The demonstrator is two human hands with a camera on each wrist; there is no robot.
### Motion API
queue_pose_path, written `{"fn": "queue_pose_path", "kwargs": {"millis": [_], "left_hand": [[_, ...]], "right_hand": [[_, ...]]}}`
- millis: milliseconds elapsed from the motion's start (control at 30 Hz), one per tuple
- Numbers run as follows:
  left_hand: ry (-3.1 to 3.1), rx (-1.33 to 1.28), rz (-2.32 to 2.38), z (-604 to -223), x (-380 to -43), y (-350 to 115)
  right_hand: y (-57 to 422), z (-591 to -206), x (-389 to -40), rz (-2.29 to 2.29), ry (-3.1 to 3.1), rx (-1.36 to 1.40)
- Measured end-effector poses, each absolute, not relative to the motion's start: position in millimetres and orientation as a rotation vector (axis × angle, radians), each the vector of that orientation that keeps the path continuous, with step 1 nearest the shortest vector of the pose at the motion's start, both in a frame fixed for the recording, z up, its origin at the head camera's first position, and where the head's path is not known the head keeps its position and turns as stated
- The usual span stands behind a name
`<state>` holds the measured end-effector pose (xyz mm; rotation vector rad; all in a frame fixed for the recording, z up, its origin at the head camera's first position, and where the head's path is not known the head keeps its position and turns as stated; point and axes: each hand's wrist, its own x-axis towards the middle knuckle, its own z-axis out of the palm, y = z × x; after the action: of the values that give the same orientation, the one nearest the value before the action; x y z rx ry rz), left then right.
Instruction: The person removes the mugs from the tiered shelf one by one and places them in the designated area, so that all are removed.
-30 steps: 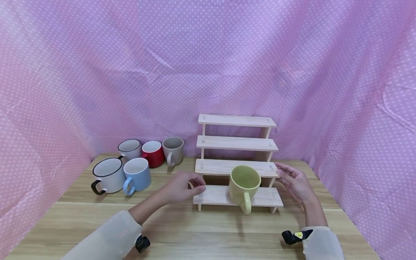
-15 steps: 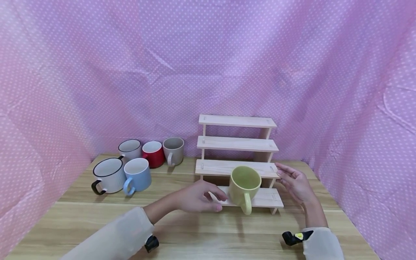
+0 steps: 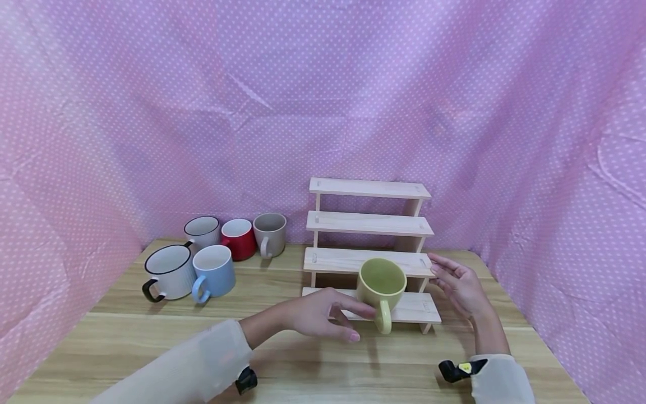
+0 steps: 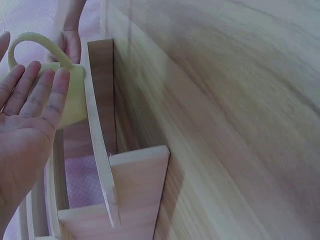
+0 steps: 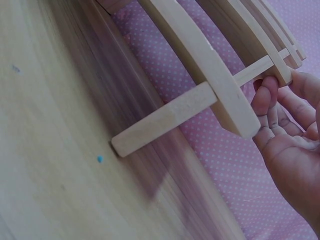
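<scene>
A yellow-green mug [image 3: 367,292] stands upright on the lowest step of a tiered wooden shelf [image 3: 368,188], its handle toward the front. My left hand [image 3: 314,315] is just left of that handle, fingers loosely extended and fingertips overlapping it in the head view. The left wrist view shows the palm [image 4: 22,140] and spread fingers in front of the mug [image 4: 75,102], not wrapped round it. At the shelf's right side, my right hand [image 3: 461,289] pinches the end of the second step between thumb and fingers, seen closely in the right wrist view.
Several mugs are grouped at the left of the wooden table [image 3: 126,348]: a light blue mug [image 3: 219,278], a red mug [image 3: 243,246], a grey mug [image 3: 275,238] and two white ones with dark rims. Pink dotted cloth [image 3: 323,101] hangs behind and at both sides.
My left hand has moved right from the shelf's left end to beside the mug's handle. The right hand, the mug and the shelf have stayed in place.
</scene>
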<state>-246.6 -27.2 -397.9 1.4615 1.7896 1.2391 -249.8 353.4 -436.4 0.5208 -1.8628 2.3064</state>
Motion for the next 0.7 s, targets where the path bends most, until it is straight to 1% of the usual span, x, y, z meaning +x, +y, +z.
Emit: {"fn": "queue_pose_path", "kwargs": {"millis": [333, 600, 700], "left_hand": [[1.639, 1.298, 1.308, -400, -243, -17], [1.566, 1.274, 1.34, -401, -241, -10], [1.505, 1.307, 1.347, -402, -240, -7]], "right_hand": [[353, -435, -250, 2.289, -1.894, 0.481], [353, -435, -249, 2.293, -1.887, 0.487], [353, -434, -248, 2.293, -1.89, 0.494]]}}
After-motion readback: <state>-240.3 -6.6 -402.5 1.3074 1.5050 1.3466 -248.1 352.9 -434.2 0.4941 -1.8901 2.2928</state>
